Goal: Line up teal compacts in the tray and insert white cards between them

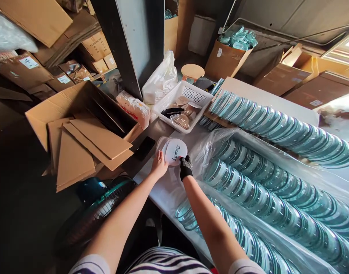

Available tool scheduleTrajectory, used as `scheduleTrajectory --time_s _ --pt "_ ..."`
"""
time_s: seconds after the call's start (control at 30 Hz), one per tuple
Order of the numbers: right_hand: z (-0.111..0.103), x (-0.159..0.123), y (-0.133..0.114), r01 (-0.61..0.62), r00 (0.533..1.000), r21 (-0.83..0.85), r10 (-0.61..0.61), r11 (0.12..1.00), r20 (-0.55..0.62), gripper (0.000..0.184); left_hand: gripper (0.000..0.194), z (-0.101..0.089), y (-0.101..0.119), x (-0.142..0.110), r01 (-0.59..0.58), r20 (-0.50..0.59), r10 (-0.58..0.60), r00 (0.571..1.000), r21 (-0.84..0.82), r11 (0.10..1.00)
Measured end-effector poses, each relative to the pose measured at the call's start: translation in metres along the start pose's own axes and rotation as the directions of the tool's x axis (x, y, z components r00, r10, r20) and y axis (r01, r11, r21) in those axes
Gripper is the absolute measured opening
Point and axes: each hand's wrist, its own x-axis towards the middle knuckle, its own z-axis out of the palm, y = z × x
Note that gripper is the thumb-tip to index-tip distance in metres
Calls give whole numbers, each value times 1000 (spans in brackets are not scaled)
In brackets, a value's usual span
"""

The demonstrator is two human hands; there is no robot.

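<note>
Over the near left corner of the table, both my hands are at a white round disc (173, 151) printed with the word "beauty". My bare left hand (159, 166) grips its left edge, fingers closed along the rim. My right hand (186, 168), in a black dotted glove, pinches the lower right edge. More white round pieces (161, 143) show just behind and left of the printed one; how many is hidden. Right of my hands, long rows of clear round glass discs (220, 171) stand on edge, partly wrapped in plastic film (204, 146).
A white basket (158, 110) holds bagged round pieces and something black. A dark phone-like slab (145, 148) lies left of my hands. An open carton (37, 114) with cardboard sheets and a fan (105, 205) stand to the left. A stool (193, 70) and cartons (225, 61) are behind.
</note>
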Motion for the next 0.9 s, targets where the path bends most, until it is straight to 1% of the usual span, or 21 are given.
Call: scheduleTrajectory --time_s 0.07,0.17,0.23,0.3,0.33,0.47,0.53,0.6,0.63,0.67,0.7,0.73,0.77,0.8,0.83,0.87,0.9 --pt "-1 -2 -1 38 999 -72 -39 997 -12 42 72 3 -1 -3 1 -9 -1 1000 13 1000" --pt "0 -3 -3 83 996 -176 -81 981 22 41 72 6 -1 -5 0 -14 0 1000 26 1000" --pt "1 -4 -3 96 995 -214 -89 972 41 42 73 8 0 -6 -16 -23 16 1000 -9 1000" --pt "3 -6 -3 109 994 -224 -103 968 41 45 72 10 -1 -6 -47 -36 44 998 -92 995" --pt "3 -7 -3 126 992 -227 -124 966 22 47 72 11 -1 -7 -64 -44 58 997 -151 986" --pt "6 -8 -8 209 968 -185 -230 960 -103 57 76 18 -5 -7 -87 -78 61 995 -404 911" --pt "7 -8 -15 237 961 -131 -252 963 -112 56 80 22 -5 -6 -82 -86 45 995 -492 867" --pt "5 -12 -23 290 948 -120 -302 949 -97 52 86 23 -5 -4 -68 -80 28 996 -552 831" --pt "3 -16 -28 337 932 -145 -351 930 -88 49 88 22 -5 -4 -55 -76 13 997 -586 809" --pt "0 -22 -33 400 906 -187 -418 897 -67 46 91 19 -6 -4 -37 -75 -12 997 -613 789" --pt "-5 -29 -38 475 869 -238 -494 847 -21 44 92 14 -8 -6 -20 -87 -47 995 -643 765" --pt "-10 -38 -41 557 822 -288 -568 779 53 41 93 9 -12 -10 -19 -125 -91 988 -680 733" --pt "-16 -48 -43 637 764 -326 -627 699 150 40 92 3 -16 -15 -46 -187 -130 974 -719 693" --pt "-22 -58 -43 705 706 -347 -660 618 258 38 88 -2 -21 -23 -100 -261 -154 953 -749 655" --pt "-27 -67 -41 754 656 -353 -663 554 361 38 83 -6 -28 -32 -167 -336 -159 928 -759 629" --pt "-31 -75 -36 784 621 -352 -641 512 451 39 76 -8 -34 -42 -230 -397 -142 907 -748 623" --pt "-33 -81 -28 796 603 -351 -601 493 524 40 69 -6 -41 -53 -276 -435 -103 895 -718 639"
